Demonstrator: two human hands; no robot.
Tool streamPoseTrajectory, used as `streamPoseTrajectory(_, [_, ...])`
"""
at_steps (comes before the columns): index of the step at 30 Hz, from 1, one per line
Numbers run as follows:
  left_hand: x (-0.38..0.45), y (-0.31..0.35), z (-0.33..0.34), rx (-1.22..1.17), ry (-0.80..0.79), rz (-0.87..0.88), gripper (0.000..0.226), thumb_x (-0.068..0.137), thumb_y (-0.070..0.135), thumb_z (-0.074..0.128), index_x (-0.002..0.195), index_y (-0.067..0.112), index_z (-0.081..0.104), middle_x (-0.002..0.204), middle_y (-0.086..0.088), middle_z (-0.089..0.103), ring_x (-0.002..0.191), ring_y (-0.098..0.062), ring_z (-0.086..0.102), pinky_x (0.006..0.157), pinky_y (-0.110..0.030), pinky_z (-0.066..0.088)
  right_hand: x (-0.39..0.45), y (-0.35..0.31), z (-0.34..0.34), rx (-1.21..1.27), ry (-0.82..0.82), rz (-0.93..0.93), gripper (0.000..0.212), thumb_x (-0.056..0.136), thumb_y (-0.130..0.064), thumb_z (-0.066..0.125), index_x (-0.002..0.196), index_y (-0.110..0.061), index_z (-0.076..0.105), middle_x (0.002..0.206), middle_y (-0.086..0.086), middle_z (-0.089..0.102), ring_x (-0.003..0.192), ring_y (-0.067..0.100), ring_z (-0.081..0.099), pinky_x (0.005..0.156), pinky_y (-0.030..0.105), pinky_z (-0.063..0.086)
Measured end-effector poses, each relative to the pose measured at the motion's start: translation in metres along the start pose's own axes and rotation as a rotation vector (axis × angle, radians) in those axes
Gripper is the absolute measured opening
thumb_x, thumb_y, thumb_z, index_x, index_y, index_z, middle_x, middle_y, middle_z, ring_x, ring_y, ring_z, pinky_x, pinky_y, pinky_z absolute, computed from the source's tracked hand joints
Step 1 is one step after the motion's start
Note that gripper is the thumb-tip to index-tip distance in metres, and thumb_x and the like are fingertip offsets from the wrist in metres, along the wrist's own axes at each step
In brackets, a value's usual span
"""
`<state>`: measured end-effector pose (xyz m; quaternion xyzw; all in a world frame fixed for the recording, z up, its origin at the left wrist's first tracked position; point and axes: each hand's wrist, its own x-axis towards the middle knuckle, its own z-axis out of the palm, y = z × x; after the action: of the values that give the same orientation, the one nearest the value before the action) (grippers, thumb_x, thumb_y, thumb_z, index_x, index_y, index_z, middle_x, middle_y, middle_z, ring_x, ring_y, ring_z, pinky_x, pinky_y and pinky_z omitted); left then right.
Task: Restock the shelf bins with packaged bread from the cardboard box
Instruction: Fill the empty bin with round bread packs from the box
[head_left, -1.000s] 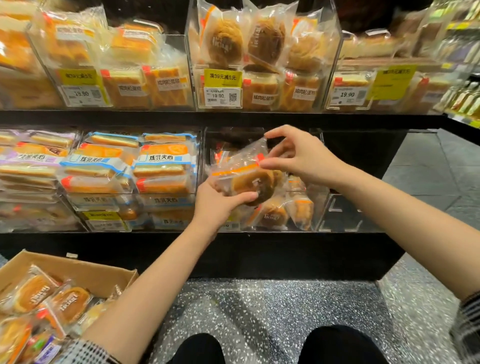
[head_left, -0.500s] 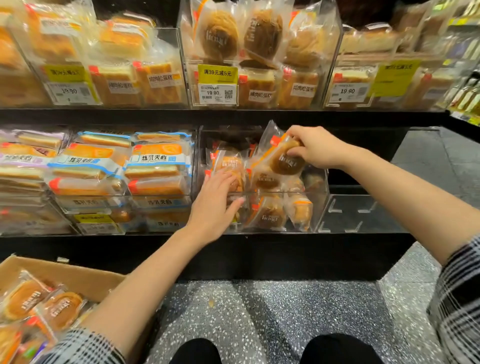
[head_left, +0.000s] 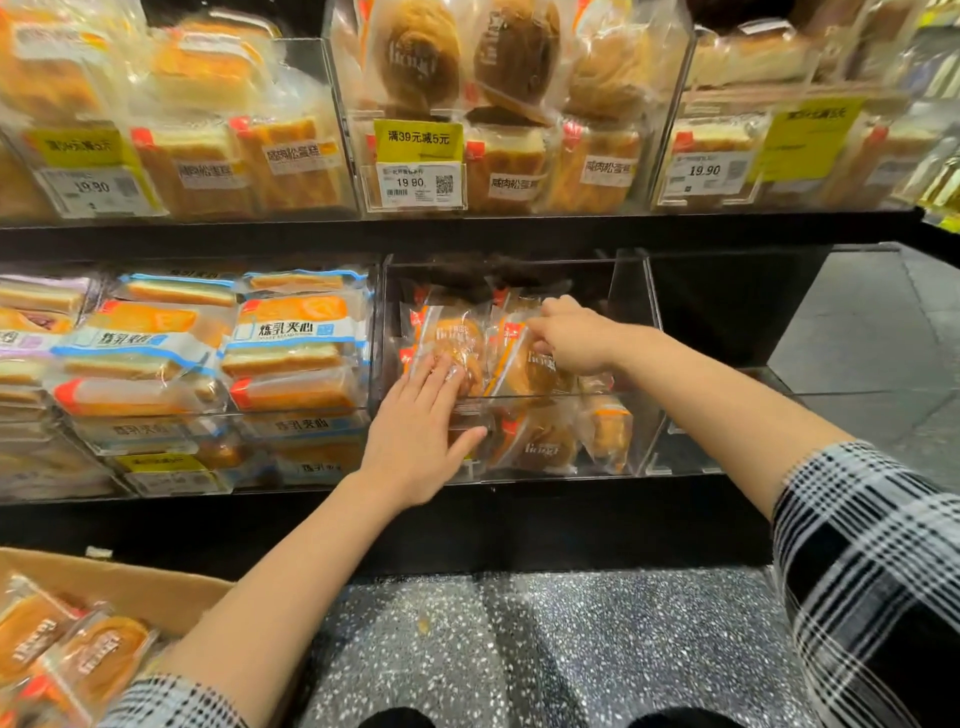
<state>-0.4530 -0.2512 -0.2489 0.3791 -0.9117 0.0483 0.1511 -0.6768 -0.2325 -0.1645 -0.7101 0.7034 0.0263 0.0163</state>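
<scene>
Clear shelf bin (head_left: 631, 332) on lower shelf, part filled with packaged bread. Cardboard box (head_left: 130, 587) bottom left, more packs inside. My left hand (head_left: 415, 441) lies flat, fingers straight, pressing one bread pack (head_left: 452, 338). My right hand (head_left: 571, 338) fingers curl, gripping neighbouring pack (head_left: 524, 371) in the bin.

light: warm and bright on upper clear plastic shelf bins (head_left: 519, 197), wrappers glaring | shadow: dark black shelf board (head_left: 467, 236) | quality: edges bending and blurring, centre staying sharp
</scene>
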Motion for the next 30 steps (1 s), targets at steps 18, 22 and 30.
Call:
streamPoseTrajectory(18, [-0.005,-0.001,-0.011,-0.184,-0.058,0.025,0.085,0.087,0.063,0.048,0.152,0.023,0.012,0.160,0.001,0.002,0.148,-0.014,-0.006,0.117,-0.034,-0.015,-0.026,-0.041,0.054,0.227,0.594,0.322,0.026,0.097,-0.018,0.049,0.122,-0.011,0.054,0.126,0.011,0.049,0.114,0.025,0.045,0.091,0.036,0.045])
streamPoseTrajectory(22, [-0.040,-0.012,-0.027,-0.583,-0.164,0.033,0.075,0.090,0.032,0.063,0.151,0.032,0.019,0.158,0.014,0.008,0.145,-0.004,0.003,0.119,-0.025,0.005,-0.048,-0.069,0.058,0.230,0.680,0.238,0.032,0.086,-0.007,0.060,0.118,-0.013,0.058,0.124,0.007,0.050,0.116,0.022,0.044,0.095,0.032,0.040])
streamPoseTrajectory(30, [-0.133,-0.071,-0.062,-0.525,-0.512,-0.119,0.033,0.093,0.028,0.059,0.127,0.030,0.056,0.116,0.012,0.064,0.106,0.000,0.060,0.098,-0.027,0.046,-0.059,-0.152,0.047,0.427,0.473,-0.099,0.018,0.092,-0.012,0.051,0.105,-0.013,0.062,0.104,0.004,0.062,0.102,0.022,0.055,0.086,0.042,0.049])
